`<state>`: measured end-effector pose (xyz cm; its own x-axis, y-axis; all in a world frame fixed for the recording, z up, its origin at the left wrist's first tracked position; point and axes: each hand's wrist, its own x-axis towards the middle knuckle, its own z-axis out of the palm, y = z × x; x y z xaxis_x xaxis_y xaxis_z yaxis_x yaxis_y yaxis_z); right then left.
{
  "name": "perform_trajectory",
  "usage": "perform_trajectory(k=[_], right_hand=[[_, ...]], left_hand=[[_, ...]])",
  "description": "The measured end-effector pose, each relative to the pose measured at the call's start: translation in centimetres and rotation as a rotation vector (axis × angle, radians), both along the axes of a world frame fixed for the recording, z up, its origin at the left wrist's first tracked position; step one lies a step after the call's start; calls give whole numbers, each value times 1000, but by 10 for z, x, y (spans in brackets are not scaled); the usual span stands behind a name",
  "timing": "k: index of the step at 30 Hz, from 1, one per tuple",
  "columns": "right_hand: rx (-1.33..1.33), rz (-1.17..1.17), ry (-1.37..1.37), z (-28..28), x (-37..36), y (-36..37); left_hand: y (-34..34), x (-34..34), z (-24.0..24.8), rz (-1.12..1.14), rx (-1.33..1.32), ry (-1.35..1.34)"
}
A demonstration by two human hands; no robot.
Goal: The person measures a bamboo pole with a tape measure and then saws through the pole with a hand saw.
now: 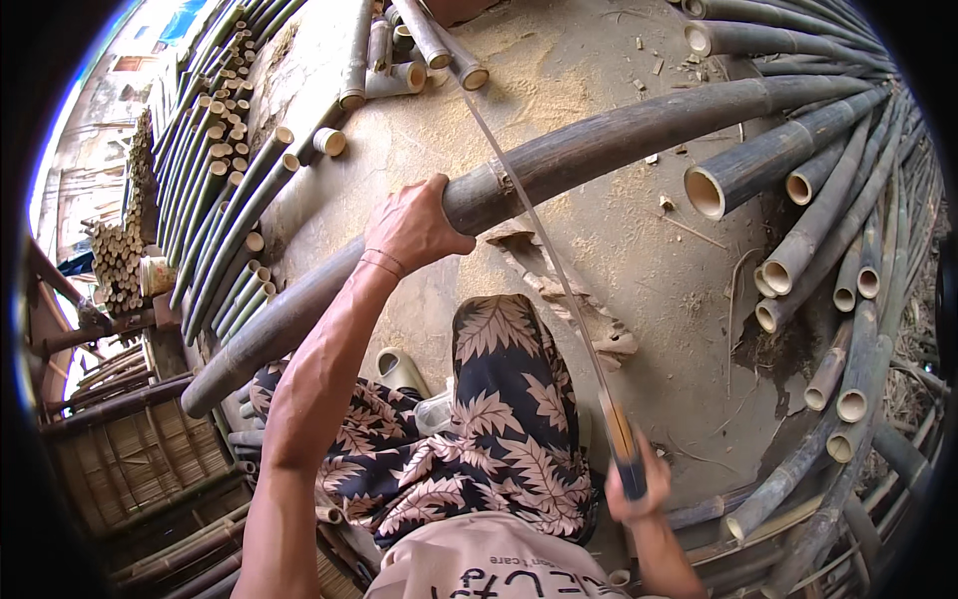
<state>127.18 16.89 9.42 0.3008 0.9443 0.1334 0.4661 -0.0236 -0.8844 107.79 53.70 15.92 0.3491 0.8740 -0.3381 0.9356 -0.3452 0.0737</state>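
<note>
A long, thick, dark bamboo pole (619, 140) runs slantwise across the view, from lower left to upper right. My left hand (414, 225) is wrapped over the pole from above, left of the saw. In my right hand (641, 479), at the lower right, is the handle of a hand saw (559, 262). Its long thin blade crosses the pole just right of my left hand, beside a node, and its tip reaches toward cut bamboo at the top. Whether the teeth have entered the pole cannot be made out.
Stacked bamboo poles (200, 190) fill the left side, and more hollow poles (838, 190) fan out at the right. Short cut pieces (394, 78) lie at the top. Sawdust covers the concrete floor (689, 339). A split bamboo piece (559, 290) lies under the blade.
</note>
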Motion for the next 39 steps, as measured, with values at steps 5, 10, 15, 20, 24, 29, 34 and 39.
perform_trajectory(k=[5,10,15,20,24,29,34,39], right_hand=[[167,-12,301,13,-8,159],[-119,33,95,37,5,-50],[287,-28,149,-6,-14,143],[50,-63,-208,3,-10,47],[-195,-8,6,15,-3,-16],[187,-10,318,7,-3,187],[-178,31,13,40,1,-6],[291,10,55,-12,-9,133]], left_hand=[[-6,18,0,-21,-7,-3],[-2,-19,-1,12,-21,19],[10,13,1,-48,37,18],[12,-3,3,-1,-52,-36],[10,-4,-1,-4,-7,2],[-2,21,-3,-30,1,0],[8,-10,4,-10,4,-54],[8,7,-6,-19,17,23]])
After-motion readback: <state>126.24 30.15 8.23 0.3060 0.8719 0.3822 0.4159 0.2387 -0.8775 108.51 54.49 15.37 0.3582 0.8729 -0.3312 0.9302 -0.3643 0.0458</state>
